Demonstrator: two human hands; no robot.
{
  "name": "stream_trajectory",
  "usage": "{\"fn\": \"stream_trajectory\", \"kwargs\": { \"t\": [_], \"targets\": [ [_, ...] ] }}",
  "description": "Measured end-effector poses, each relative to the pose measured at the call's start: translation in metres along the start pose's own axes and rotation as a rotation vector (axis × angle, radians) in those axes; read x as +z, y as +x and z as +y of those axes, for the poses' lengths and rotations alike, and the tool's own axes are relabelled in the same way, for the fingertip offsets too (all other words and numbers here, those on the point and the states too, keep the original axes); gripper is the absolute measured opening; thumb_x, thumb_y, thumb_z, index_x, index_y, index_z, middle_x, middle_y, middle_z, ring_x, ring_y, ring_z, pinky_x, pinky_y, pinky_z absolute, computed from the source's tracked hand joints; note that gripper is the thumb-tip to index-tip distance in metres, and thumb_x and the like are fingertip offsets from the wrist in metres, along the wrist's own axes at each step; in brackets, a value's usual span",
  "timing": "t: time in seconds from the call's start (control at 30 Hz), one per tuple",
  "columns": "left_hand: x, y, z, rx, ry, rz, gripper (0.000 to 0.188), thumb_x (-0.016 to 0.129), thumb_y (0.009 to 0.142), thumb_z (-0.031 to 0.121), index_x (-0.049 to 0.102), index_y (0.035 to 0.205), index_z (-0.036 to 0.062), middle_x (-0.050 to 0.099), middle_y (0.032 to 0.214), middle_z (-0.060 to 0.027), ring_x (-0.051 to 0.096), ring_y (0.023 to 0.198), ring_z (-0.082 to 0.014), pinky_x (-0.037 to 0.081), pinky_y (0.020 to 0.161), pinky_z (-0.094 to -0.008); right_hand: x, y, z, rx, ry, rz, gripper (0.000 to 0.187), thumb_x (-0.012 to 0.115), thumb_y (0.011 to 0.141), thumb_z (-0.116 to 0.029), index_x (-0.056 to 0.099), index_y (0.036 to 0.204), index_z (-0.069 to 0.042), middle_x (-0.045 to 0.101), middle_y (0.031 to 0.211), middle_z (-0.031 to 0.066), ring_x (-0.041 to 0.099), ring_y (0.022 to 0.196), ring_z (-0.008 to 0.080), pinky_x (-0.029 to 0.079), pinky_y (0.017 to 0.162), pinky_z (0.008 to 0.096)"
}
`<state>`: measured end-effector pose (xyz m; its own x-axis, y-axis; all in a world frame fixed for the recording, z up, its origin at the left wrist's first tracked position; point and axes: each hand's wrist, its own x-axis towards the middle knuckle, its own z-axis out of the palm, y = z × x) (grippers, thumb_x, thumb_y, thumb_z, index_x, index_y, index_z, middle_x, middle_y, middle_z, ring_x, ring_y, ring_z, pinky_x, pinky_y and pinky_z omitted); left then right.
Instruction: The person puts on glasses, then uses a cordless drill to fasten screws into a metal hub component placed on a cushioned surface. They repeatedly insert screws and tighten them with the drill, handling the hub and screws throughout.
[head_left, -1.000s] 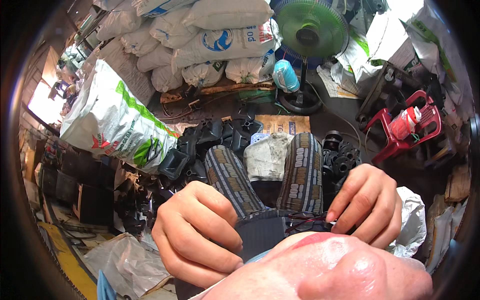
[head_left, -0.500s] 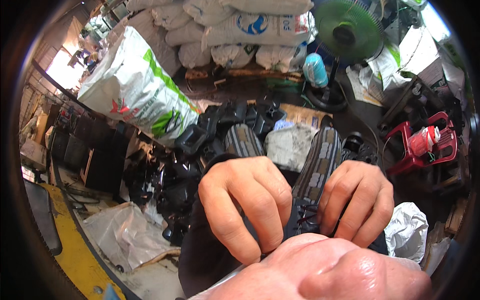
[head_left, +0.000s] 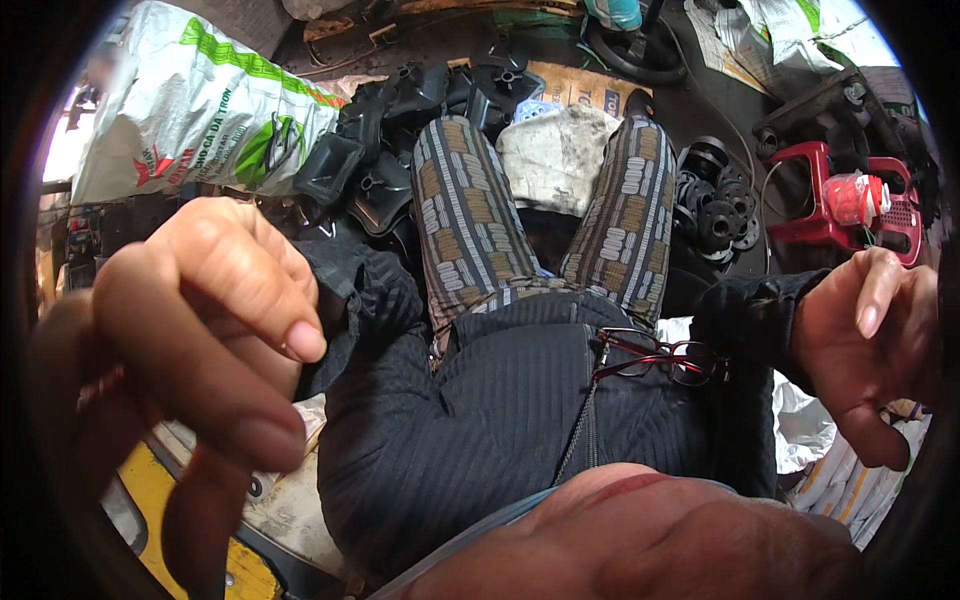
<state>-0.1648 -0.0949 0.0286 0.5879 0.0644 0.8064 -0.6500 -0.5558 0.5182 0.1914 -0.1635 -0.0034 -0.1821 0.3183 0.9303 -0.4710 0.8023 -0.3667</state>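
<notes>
My left hand (head_left: 215, 320) is raised close in at the left, its fingers loosely bent and apart, holding nothing I can see. At the far right my right hand (head_left: 870, 345) is turned palm up with its fingers spread and nothing in them. Between the two, a pair of dark red-framed glasses (head_left: 655, 358) hangs on the front of my dark ribbed jacket (head_left: 500, 385). Neither hand touches the glasses. A whitish stained cloth (head_left: 558, 160) lies between my knees in patterned trousers (head_left: 465, 205).
Black moulded plastic parts (head_left: 383, 190) are piled beyond my left knee. Round black parts (head_left: 718, 205) lie beyond the right one. A large white and green sack (head_left: 215, 110) stands at the left. At the right, a red plastic stool (head_left: 800, 165) carries a red and white container (head_left: 857, 200).
Both hands have moved apart from in front of my chest, left and right, and opened. The glasses on the jacket now show. The view has tipped further down.
</notes>
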Motion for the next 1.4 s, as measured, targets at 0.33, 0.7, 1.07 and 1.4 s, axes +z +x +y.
{"fn": "stream_trajectory", "kwargs": {
  "t": [0.33,0.7,1.07,1.4],
  "targets": [
    [-0.003,-0.004,-0.050,-0.024,-0.165,-0.140,0.026,0.073,0.081,0.034,0.068,0.098,0.0155,0.067,0.096,-0.0022,0.065,0.083,-0.0141,0.051,0.063,-0.0266,-0.018,0.013,0.019,0.319,0.305,-0.683,0.028,0.060,0.091,-0.029,0.067,0.110,-0.009,0.065,0.108,0.0084,0.064,0.096,0.0183,0.053,0.073,0.0234],
    [0.069,-0.090,-0.132,-0.458,-0.202,-0.302,0.034,0.071,0.075,0.017,0.067,0.109,0.0103,0.063,0.101,-0.0033,0.056,0.092,-0.0235,0.043,0.080,-0.0365,-0.029,-0.059,0.026,0.667,0.133,-0.624,0.017,0.069,0.083,-0.021,0.074,0.090,-0.007,0.066,0.094,0.0061,0.058,0.084,0.0210,0.050,0.074,0.0304],
    [0.088,-0.084,-0.139,-0.550,0.049,0.089,0.027,0.073,0.069,0.002,0.069,0.096,-0.0004,0.067,0.088,-0.0146,0.064,0.075,-0.0244,0.052,0.066,-0.0303,-0.010,-0.070,0.009,0.993,-0.372,-0.486,0.039,0.075,0.067,-0.001,0.067,0.104,-0.005,0.057,0.102,0.0123,0.060,0.085,0.0223,0.050,0.070,0.0309],
    [0.076,-0.066,-0.116,-0.951,-0.300,0.336,0.043,0.072,0.074,0.006,0.062,0.115,0.0015,0.066,0.098,-0.0094,0.057,0.067,-0.0096,0.046,0.055,-0.0213,0.014,-0.045,0.036,1.053,-0.627,-0.409,0.044,0.072,0.069,0.006,0.063,0.112,-0.002,0.064,0.074,0.0044,0.056,0.055,0.0131,0.042,0.048,0.0252]
  ]
}}
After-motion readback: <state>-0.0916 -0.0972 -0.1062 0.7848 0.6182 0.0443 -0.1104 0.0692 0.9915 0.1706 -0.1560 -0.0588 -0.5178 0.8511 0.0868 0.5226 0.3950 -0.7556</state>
